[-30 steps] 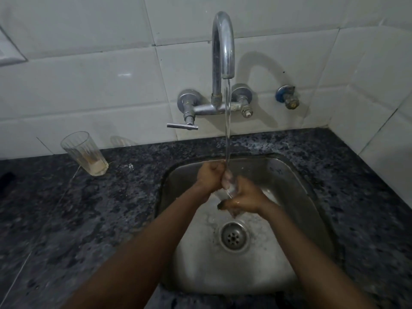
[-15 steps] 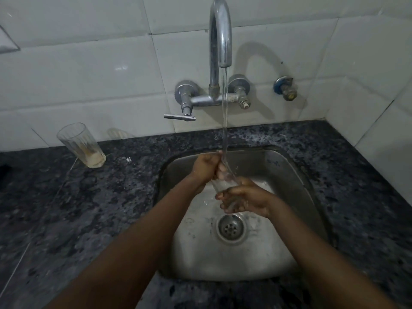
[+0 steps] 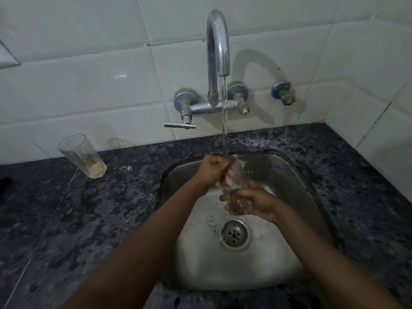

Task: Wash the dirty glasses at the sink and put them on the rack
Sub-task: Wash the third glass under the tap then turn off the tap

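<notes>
A clear glass (image 3: 239, 175) tilts under the running water over the steel sink (image 3: 289, 175). My right hand (image 3: 252, 201) grips its lower body from the right. My left hand (image 3: 214, 169) is at the glass's mouth, its fingers curled over the rim and reaching inside. The stream from the tap (image 3: 219, 41) falls onto my left hand and the rim. A second, dirty ribbed glass (image 3: 83, 156) with brownish residue at its bottom stands on the counter at the left, by the wall.
Dark speckled granite counter (image 3: 66, 219) surrounds the sink. The tap's lever handle (image 3: 179, 125) sticks out to the left. A capped wall valve (image 3: 284, 94) is at the right. White tiled walls close the back and right. The drain (image 3: 235, 234) sits mid-basin.
The glass has tilted and lifted so its mouth meets the stream. My right hand slid down its body. My left hand keeps working at the rim.
</notes>
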A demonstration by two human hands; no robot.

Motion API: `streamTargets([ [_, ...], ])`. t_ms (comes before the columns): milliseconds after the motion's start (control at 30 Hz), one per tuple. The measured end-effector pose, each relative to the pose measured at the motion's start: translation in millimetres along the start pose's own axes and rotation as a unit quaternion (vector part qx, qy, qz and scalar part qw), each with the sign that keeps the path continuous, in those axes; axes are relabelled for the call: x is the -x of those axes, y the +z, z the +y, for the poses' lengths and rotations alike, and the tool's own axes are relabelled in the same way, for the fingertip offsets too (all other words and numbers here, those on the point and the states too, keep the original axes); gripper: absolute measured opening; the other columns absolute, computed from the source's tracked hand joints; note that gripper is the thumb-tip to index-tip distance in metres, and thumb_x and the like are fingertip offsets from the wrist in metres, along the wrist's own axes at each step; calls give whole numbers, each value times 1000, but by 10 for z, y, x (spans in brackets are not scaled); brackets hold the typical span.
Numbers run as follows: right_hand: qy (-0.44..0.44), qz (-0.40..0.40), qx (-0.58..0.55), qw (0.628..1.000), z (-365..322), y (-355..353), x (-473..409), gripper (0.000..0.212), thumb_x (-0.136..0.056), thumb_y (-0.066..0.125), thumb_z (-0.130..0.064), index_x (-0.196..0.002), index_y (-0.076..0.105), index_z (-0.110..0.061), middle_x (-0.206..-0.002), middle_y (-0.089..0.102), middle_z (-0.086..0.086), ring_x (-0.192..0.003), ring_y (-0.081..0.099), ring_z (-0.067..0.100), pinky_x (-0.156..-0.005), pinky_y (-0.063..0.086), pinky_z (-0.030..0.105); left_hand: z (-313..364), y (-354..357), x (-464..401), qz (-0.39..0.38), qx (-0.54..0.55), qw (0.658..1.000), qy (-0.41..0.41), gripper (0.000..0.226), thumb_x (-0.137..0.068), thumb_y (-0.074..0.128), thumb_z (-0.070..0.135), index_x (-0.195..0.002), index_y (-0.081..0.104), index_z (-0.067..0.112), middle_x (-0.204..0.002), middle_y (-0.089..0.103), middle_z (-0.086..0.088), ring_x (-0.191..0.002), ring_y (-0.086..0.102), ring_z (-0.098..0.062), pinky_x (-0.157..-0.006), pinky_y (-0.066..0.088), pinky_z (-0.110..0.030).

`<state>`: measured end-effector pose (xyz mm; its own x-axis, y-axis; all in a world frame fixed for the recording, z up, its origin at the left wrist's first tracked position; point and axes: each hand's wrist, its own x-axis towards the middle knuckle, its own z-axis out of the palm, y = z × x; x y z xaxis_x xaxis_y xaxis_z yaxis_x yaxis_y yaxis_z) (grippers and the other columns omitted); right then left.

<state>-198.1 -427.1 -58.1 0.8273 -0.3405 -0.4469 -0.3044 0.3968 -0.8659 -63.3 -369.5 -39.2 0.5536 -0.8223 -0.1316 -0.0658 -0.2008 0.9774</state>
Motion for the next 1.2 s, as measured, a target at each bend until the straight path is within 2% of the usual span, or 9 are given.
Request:
streamTargets([
  [67,-44,122,149,980,47,117,-53,37,-67,75,-13,-99,58,-11,-87,67,14,-68,65,28,-67,55,37,20,32,-88,33,-88,996,1,42,-86,62,27,-48,55,12,-31,52,4,-31,50,-5,-42,43,-18],
  [167,-106,278,625,722,142,270,-129,72,-67,71,-22,-130,38,-9,-110,59,14,-92,63,32,-75,52,37,-48,112,-162,94,-129,987,-31,37,-86,61,25,-50,58,14,-42,57,2,-44,56,-13,-55,48,-23],
  [200,-120,277,652,696,124,268,-138,77,-69,70,-23,-134,31,-8,-115,55,15,-96,62,33,-76,51,37,-67,113,-155,111,-106,988,-27,35,-86,61,24,-52,58,14,-46,57,-1,-46,56,-16,-56,48,-26],
  [367,1,-15,98,995,-165,12,13,44,-69,76,-12,-109,58,-8,-92,70,12,-72,70,26,-72,59,42,-56,1,-34,56,41,997,19,40,-88,60,20,-49,53,9,-31,49,3,-28,45,-5,-35,37,-14],
  [500,-15,77,153,985,-87,130,-7,33,-68,74,-8,-98,60,-10,-70,67,7,-59,66,21,-66,57,40,-13,40,-93,61,-95,993,18,42,-88,59,21,-46,52,14,-31,48,6,-31,46,-2,-42,40,-17],
  [633,-99,266,608,742,14,239,-100,60,-68,74,-27,-118,45,-10,-105,65,11,-97,64,32,-74,51,35,-45,103,-108,72,-89,992,-51,35,-91,52,23,-60,63,11,-50,61,-3,-47,58,-14,-56,49,-26],
  [833,-121,278,473,827,126,-3,-218,62,-53,81,-43,-98,51,-15,-96,61,6,-101,52,30,-67,40,32,-125,-63,-102,182,223,956,-59,39,-97,42,27,-71,61,5,-50,66,-2,-46,62,-9,-52,52,-20],
  [1067,-193,260,344,881,95,35,-372,75,-48,91,-24,-111,54,-15,-111,64,4,-102,60,23,-70,42,25,-275,-183,15,158,150,971,-97,28,-96,43,24,-92,66,10,-95,69,-6,-77,63,-15,-68,50,-25],
  [1200,-160,204,252,932,54,60,-403,93,-51,91,-25,-129,40,-21,-116,60,-2,-104,59,18,-83,52,33,-250,-163,77,103,109,986,-76,25,-93,47,22,-93,70,14,-85,73,-5,-79,67,-21,-74,55,-33],
])
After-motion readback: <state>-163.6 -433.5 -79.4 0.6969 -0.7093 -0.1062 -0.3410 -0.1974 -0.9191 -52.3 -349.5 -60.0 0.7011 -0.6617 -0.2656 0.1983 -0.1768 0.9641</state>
